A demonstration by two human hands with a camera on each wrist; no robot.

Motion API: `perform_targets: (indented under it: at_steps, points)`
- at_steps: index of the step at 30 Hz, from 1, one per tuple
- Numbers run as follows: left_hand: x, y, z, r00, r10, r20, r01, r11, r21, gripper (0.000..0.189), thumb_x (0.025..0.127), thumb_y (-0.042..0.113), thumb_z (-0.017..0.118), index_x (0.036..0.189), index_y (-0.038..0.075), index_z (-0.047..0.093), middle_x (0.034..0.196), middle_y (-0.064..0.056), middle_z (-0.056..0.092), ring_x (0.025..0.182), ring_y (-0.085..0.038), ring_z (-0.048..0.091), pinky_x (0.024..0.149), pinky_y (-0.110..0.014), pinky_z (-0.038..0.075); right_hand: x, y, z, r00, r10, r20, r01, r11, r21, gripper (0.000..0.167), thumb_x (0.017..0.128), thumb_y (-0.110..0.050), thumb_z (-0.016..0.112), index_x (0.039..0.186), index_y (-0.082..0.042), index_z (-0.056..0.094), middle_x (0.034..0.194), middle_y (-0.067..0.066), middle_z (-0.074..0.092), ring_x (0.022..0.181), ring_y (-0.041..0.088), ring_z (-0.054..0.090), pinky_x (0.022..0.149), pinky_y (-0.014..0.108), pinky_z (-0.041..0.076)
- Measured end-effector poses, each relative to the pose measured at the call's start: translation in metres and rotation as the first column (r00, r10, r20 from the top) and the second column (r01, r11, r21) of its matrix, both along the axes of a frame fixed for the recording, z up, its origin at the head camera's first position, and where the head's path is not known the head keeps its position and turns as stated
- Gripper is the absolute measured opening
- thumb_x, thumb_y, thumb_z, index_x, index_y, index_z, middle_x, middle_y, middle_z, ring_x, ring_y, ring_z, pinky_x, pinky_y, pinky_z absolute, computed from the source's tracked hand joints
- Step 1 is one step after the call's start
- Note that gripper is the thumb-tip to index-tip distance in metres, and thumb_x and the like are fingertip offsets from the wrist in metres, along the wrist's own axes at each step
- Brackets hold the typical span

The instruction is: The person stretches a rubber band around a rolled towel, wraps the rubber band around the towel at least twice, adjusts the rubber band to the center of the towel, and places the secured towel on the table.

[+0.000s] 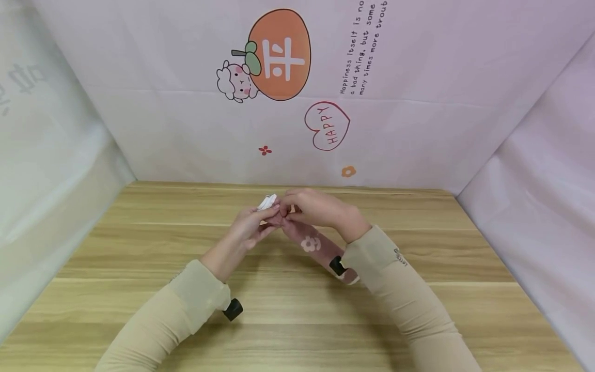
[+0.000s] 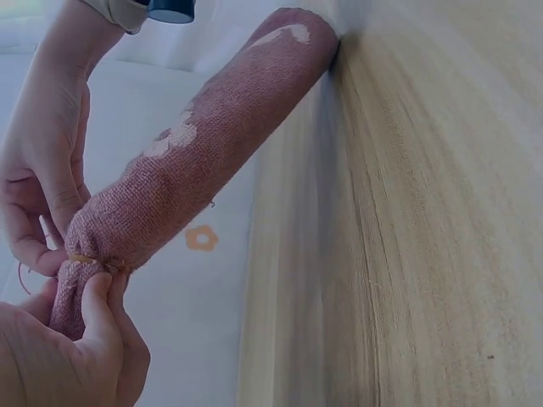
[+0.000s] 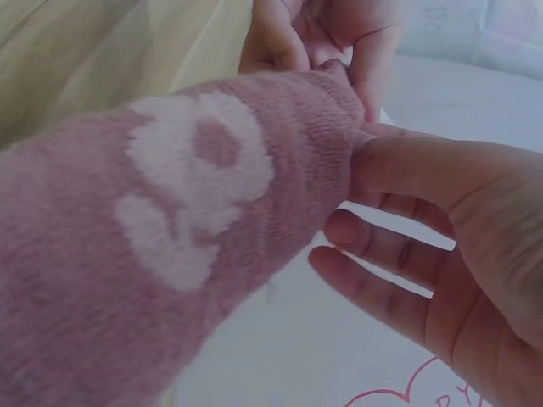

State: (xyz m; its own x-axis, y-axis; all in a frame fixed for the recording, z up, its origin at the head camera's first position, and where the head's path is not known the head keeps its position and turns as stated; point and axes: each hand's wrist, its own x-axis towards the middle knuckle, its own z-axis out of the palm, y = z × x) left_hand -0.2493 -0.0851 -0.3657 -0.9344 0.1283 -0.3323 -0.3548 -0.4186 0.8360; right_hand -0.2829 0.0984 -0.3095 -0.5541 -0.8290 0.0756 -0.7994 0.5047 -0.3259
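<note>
A rolled pink towel (image 1: 321, 250) with a pale flower pattern slants over the table, its far end beside the right sleeve. One end is gathered tight, and a thin yellowish band (image 2: 82, 258) crosses the gathers there. My left hand (image 1: 248, 225) pinches this gathered end between thumb and fingers. On the other side, my right hand (image 1: 316, 206) pinches the cloth at the band with thumb and forefinger; its other fingers (image 3: 365, 280) stay off the towel. A folded white piece (image 1: 267, 202) sticks out beyond the left thumb. A thin red thread (image 2: 23, 278) hangs near the right fingertips.
The wood-grain table (image 1: 288, 330) lies beneath both arms. A white printed cloth (image 1: 186, 129) rises behind its back edge, with white cloth on both sides too. Dark wrist cameras (image 1: 233, 309) sit at the sleeve cuffs.
</note>
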Motion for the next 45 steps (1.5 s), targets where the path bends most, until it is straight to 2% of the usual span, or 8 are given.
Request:
perform_targets:
  at_steps: [9, 15, 22, 32, 38, 45]
  points:
    - [0.003, 0.002, 0.001, 1.0, -0.001, -0.016, 0.001, 1.0, 0.004, 0.018, 0.101, 0.0, 0.062, 0.088, 0.006, 0.072, 0.089, -0.005, 0.066, 0.069, -0.013, 0.067, 0.071, -0.021, 0.06, -0.001, -0.001, 0.003, 0.999, 0.035, 0.031, -0.037, 0.998, 0.045, 0.017, 0.093, 0.005, 0.068, 0.084, -0.01, 0.065, 0.089, 0.001, 0.058, 0.086, 0.023, 0.059, 0.072, 0.025, 0.05]
    - [0.002, 0.001, 0.0, 1.0, 0.007, 0.003, -0.007, 1.0, 0.018, 0.016, 0.102, 0.001, 0.062, 0.089, 0.006, 0.07, 0.091, -0.005, 0.065, 0.07, -0.013, 0.067, 0.071, -0.021, 0.059, 0.0, 0.0, 0.0, 0.998, 0.053, 0.015, -0.054, 0.998, 0.038, 0.019, 0.093, 0.006, 0.065, 0.084, -0.01, 0.063, 0.088, 0.0, 0.058, 0.082, 0.017, 0.054, 0.071, 0.025, 0.049]
    - [-0.001, -0.002, 0.0, 1.0, 0.003, 0.019, -0.003, 1.0, 0.025, 0.005, 0.103, 0.004, 0.06, 0.104, 0.002, 0.065, 0.096, -0.006, 0.063, 0.078, -0.014, 0.065, 0.076, -0.02, 0.059, 0.002, 0.005, -0.008, 0.999, 0.049, -0.02, -0.05, 0.998, -0.025, 0.014, 0.1, 0.0, 0.063, 0.091, -0.01, 0.061, 0.093, 0.0, 0.054, 0.083, 0.015, 0.051, 0.071, 0.026, 0.048]
    - [0.0, -0.003, -0.003, 1.0, -0.008, 0.0, 0.008, 0.999, 0.043, 0.008, 0.104, 0.002, 0.057, 0.103, 0.002, 0.065, 0.091, -0.005, 0.066, 0.076, -0.014, 0.067, 0.077, -0.022, 0.059, 0.005, 0.009, -0.018, 0.993, 0.108, -0.05, -0.114, 0.983, -0.141, 0.016, 0.099, 0.004, 0.064, 0.093, -0.009, 0.057, 0.094, 0.001, 0.05, 0.081, 0.013, 0.05, 0.069, 0.025, 0.047]
    - [0.0, 0.0, -0.004, 1.0, -0.013, 0.004, 0.013, 1.0, 0.028, 0.007, 0.104, 0.001, 0.057, 0.103, 0.0, 0.064, 0.093, -0.006, 0.063, 0.076, -0.014, 0.065, 0.074, -0.02, 0.059, 0.006, 0.012, -0.019, 0.993, 0.117, -0.008, -0.116, 0.976, -0.182, 0.015, 0.099, 0.005, 0.062, 0.095, -0.009, 0.058, 0.09, 0.0, 0.054, 0.08, 0.013, 0.051, 0.069, 0.026, 0.048]
    - [-0.001, 0.0, -0.006, 1.0, -0.009, 0.015, 0.009, 0.999, 0.035, 0.008, 0.103, 0.001, 0.058, 0.109, -0.002, 0.063, 0.097, -0.007, 0.061, 0.077, -0.014, 0.064, 0.073, -0.02, 0.059, 0.008, 0.012, -0.015, 0.991, 0.109, 0.082, -0.095, 0.983, -0.158, 0.013, 0.099, 0.006, 0.06, 0.095, -0.007, 0.058, 0.087, 0.0, 0.055, 0.079, 0.019, 0.053, 0.067, 0.026, 0.046]
